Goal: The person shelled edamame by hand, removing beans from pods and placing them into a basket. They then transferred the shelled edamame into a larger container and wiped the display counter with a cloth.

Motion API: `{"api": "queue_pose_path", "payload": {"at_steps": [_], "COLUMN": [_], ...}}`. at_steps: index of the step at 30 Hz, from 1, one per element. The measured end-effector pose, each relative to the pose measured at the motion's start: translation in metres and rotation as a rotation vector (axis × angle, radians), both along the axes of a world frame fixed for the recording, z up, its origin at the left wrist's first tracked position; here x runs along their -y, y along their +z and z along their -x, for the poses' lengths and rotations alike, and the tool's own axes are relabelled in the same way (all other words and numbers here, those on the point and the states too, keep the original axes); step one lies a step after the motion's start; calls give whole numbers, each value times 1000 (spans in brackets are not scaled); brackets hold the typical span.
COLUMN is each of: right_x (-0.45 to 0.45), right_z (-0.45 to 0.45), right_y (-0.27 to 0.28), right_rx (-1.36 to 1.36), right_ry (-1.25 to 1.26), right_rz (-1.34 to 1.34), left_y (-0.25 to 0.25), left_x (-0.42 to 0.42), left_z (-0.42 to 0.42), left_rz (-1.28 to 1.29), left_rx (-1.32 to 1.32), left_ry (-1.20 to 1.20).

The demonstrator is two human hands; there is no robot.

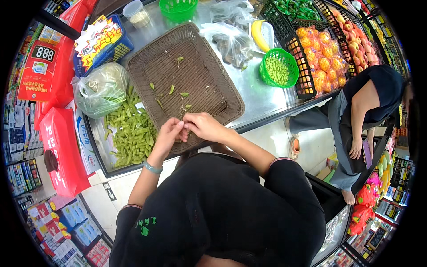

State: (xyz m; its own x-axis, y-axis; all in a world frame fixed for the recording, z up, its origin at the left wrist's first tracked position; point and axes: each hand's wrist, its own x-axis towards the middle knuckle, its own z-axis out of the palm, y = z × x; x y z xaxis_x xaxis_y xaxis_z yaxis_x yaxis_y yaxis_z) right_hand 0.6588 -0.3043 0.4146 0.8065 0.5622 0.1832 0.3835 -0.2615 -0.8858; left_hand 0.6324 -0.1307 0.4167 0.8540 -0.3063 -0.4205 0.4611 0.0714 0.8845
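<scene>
My left hand (171, 135) and my right hand (206, 126) meet over the near edge of a brown woven basket (230, 80). Their fingertips are pinched close together; whatever is between them is too small or hidden. A few green soybean pods (171, 89) and bits of debris lie scattered on the basket's bottom. Left of my left hand, a large heap of green soybean pods (133, 137) covers the corner of the metal table. Shelled green soybeans (278, 70) fill part of a green plastic basket (293, 81) on the right.
Plastic bags (230, 40), a banana (258, 35) and crates of wrapped oranges (320, 56) stand on the metal table (263, 103). A bagged vegetable (100, 88) sits at left, below a blue basket (125, 41). On the right, a seated person (353, 110) holds a phone.
</scene>
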Motion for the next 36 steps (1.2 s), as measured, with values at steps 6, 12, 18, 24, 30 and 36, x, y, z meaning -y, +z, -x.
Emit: {"api": "queue_pose_path", "payload": {"at_steps": [6, 12, 18, 24, 30, 36], "right_x": [-6, -6, -3, -1, -4, -12], "right_z": [13, 6, 4, 4, 13, 14], "right_y": [-5, 7, 19, 3, 5, 26], "right_rx": [-341, -372, -158, -671, -1194, -243], "right_ry": [-17, 1, 88, 284, 188, -116], "right_rz": [-104, -135, -158, -496, -885, -128], "left_y": [-3, 11, 19, 40, 32, 29], "left_x": [4, 7, 1, 7, 6, 1], "left_z": [14, 13, 18, 20, 2, 5], "left_rz": [-588, -338, 679, 130, -469, 244], "left_rx": [421, 269, -476, -156, 713, -78], "left_ry": [25, 117, 90, 125, -13, 85]}}
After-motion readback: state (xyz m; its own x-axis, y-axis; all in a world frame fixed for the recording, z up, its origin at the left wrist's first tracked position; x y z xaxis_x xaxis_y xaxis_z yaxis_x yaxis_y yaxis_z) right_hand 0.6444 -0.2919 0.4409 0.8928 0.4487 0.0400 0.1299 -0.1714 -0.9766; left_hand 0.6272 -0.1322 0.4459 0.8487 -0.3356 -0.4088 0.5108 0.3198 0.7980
